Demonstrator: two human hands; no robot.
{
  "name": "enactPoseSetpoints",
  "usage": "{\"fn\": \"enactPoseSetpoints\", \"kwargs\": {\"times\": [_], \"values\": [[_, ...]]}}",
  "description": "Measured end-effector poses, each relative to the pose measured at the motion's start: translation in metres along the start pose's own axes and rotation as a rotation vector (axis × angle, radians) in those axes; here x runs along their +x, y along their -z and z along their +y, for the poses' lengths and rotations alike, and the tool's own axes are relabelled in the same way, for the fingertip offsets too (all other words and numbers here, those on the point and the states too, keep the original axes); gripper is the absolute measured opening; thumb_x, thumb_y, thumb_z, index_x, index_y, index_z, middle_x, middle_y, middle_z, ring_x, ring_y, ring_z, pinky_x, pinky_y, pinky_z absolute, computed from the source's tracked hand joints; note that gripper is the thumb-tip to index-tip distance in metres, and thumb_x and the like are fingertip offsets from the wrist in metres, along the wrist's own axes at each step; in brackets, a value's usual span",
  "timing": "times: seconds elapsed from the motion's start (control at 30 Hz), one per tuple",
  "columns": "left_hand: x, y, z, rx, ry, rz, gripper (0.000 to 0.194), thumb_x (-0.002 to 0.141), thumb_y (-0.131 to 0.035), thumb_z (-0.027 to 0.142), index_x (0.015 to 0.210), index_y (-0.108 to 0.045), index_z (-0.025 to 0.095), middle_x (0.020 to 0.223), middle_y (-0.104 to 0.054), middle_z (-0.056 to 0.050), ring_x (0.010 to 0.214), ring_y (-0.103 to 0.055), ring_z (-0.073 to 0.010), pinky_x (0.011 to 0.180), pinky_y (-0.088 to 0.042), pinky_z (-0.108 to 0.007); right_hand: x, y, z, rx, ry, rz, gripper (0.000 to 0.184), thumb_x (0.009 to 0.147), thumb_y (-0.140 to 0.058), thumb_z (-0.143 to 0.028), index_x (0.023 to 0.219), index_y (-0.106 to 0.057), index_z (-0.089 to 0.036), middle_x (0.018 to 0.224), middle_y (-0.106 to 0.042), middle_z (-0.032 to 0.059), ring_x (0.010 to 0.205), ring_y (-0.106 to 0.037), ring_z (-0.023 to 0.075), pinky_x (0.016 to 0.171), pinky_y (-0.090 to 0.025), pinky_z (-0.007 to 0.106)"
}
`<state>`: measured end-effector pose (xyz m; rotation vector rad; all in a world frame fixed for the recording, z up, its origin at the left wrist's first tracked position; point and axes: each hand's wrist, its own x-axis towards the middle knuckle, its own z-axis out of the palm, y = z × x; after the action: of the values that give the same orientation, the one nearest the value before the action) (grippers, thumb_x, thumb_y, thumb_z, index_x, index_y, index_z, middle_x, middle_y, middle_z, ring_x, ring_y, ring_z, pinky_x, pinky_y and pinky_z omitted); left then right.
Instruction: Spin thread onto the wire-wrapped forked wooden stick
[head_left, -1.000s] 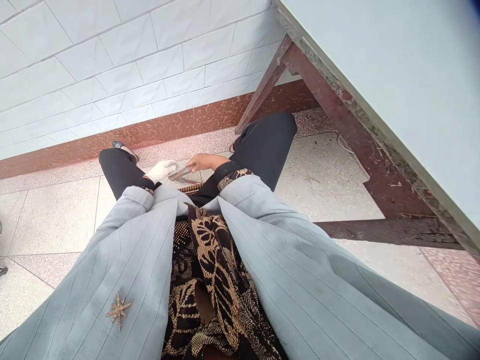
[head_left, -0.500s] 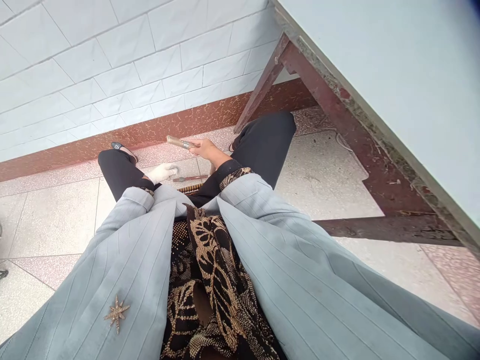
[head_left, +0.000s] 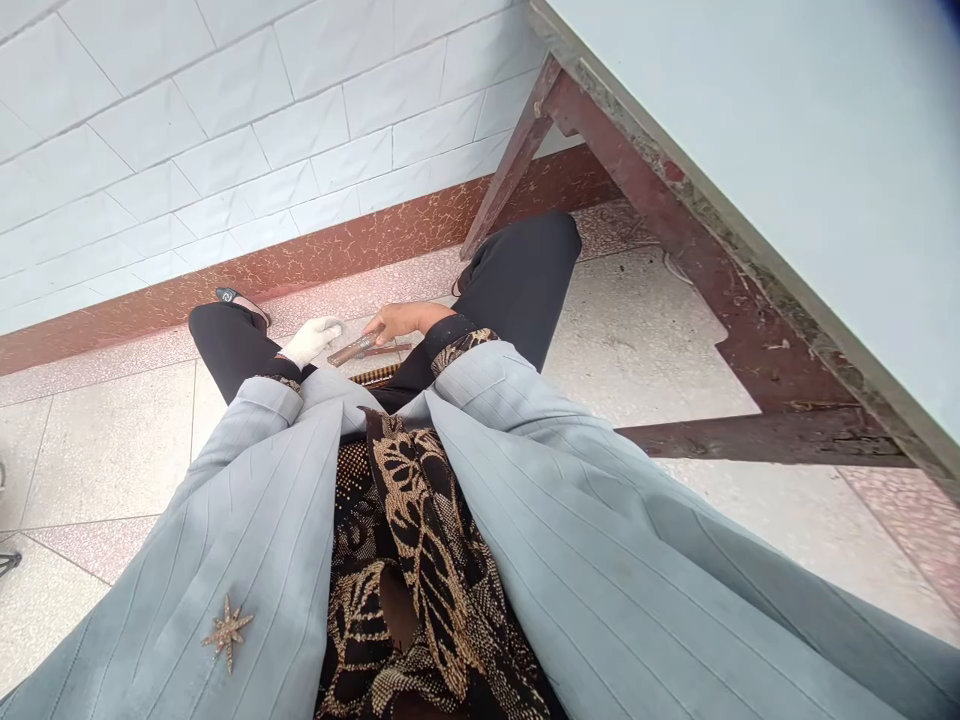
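Far below, between my knees, my right hand [head_left: 401, 320] is bare and closed round the handle of a short metal tool [head_left: 351, 350] that slants down toward the floor. My left hand [head_left: 311, 338], in a white glove, rests low beside the tool's end; its fingers are curled and I cannot make out what it holds. A thin reddish rod [head_left: 386, 350] lies on the floor just under my right hand. A dark striped edge [head_left: 375, 376] peeks out below the hands, mostly hidden by my jacket.
A table with a pale top [head_left: 787, 150] and a rusty red frame [head_left: 675, 215] stands at the right; its leg [head_left: 506, 185] slants to the floor. A white tiled wall [head_left: 225, 130] with a reddish skirting closes the far side. Speckled floor tiles [head_left: 112, 440] surround me.
My right hand had raised the metal tool above the floor half a second ago; now it has come back down beside the gloved left hand. The view has tilted slightly.
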<state>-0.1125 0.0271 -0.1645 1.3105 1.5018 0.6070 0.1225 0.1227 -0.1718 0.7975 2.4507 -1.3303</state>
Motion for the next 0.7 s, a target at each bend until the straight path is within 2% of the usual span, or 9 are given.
{"fn": "enactPoseSetpoints", "kwargs": {"times": [0.1,0.17,0.3,0.4,0.47,0.53,0.6,0.7], "values": [[0.001,0.002,-0.003,-0.06,-0.012,0.009,0.017,0.085,-0.067,0.027,0.094,-0.07,0.013,0.078,-0.065,0.0,0.063,-0.051,-0.0105,0.064,-0.043,-0.026,0.0,0.002,0.001,0.147,0.044,-0.07,0.054,0.086,-0.076,-0.018,0.139,-0.08,-0.021,0.109,-0.085,0.0029,0.089,-0.071,0.017,0.085,-0.051,0.024],[0.002,0.004,-0.003,-0.081,-0.038,0.0,0.017,0.085,-0.071,0.029,0.09,-0.07,0.013,0.076,-0.065,-0.001,0.066,-0.054,-0.0115,0.065,-0.044,-0.026,-0.002,0.003,0.0,0.265,0.104,-0.031,0.051,0.084,-0.077,-0.02,0.135,-0.082,-0.022,0.103,-0.084,0.0015,0.085,-0.069,0.0163,0.084,-0.051,0.025],[0.0,0.003,0.0,-0.051,-0.018,-0.006,0.018,0.088,-0.073,0.031,0.091,-0.07,0.013,0.074,-0.063,0.0,0.064,-0.052,-0.0109,0.063,-0.043,-0.025,-0.005,0.004,-0.008,0.624,0.218,0.187,0.047,0.081,-0.079,-0.017,0.128,-0.083,-0.022,0.088,-0.079,-0.0004,0.076,-0.064,0.0136,0.077,-0.052,0.024],[-0.002,-0.001,0.004,0.01,0.028,-0.109,0.013,0.09,-0.07,0.027,0.09,-0.069,0.013,0.067,-0.057,0.003,0.059,-0.048,-0.0096,0.06,-0.04,-0.024,-0.003,0.002,-0.015,0.906,0.233,0.396,0.053,0.084,-0.076,-0.013,0.137,-0.077,-0.018,0.08,-0.073,-0.001,0.069,-0.061,0.0113,0.071,-0.053,0.022],[-0.004,-0.004,0.007,0.029,0.034,-0.191,0.011,0.091,-0.067,0.024,0.089,-0.069,0.013,0.063,-0.055,0.004,0.057,-0.047,-0.0093,0.06,-0.039,-0.023,0.0,0.0,-0.018,0.961,0.175,0.529,0.055,0.087,-0.074,-0.012,0.142,-0.074,-0.017,0.079,-0.071,-0.0012,0.067,-0.059,0.0104,0.066,-0.051,0.021],[-0.006,-0.006,0.01,0.037,0.02,-0.257,0.01,0.091,-0.064,0.022,0.088,-0.069,0.013,0.061,-0.053,0.004,0.056,-0.045,-0.0091,0.06,-0.038,-0.024,0.004,-0.002,-0.02,0.855,0.058,0.64,0.055,0.09,-0.071,-0.011,0.145,-0.073,-0.018,0.086,-0.074,0.0,0.069,-0.061,0.0106,0.066,-0.051,0.021],[-0.008,-0.008,0.013,0.058,-0.011,-0.311,0.011,0.09,-0.063,0.022,0.086,-0.07,0.013,0.061,-0.054,0.004,0.056,-0.044,-0.0089,0.06,-0.038,-0.024,0.005,-0.004,-0.019,0.563,-0.088,0.675,0.053,0.093,-0.07,-0.015,0.146,-0.074,-0.021,0.098,-0.078,0.0025,0.079,-0.068,0.0138,0.074,-0.053,0.024],[-0.01,-0.009,0.016,0.122,-0.055,-0.352,0.015,0.09,-0.063,0.024,0.084,-0.071,0.014,0.067,-0.061,0.001,0.057,-0.044,-0.009,0.062,-0.04,-0.025,0.003,-0.004,-0.016,0.059,-0.262,0.545,0.046,0.097,-0.07,-0.025,0.143,-0.077,-0.023,0.119,-0.08,0.0076,0.108,-0.074,0.0256,0.09,-0.053,0.032]]}}
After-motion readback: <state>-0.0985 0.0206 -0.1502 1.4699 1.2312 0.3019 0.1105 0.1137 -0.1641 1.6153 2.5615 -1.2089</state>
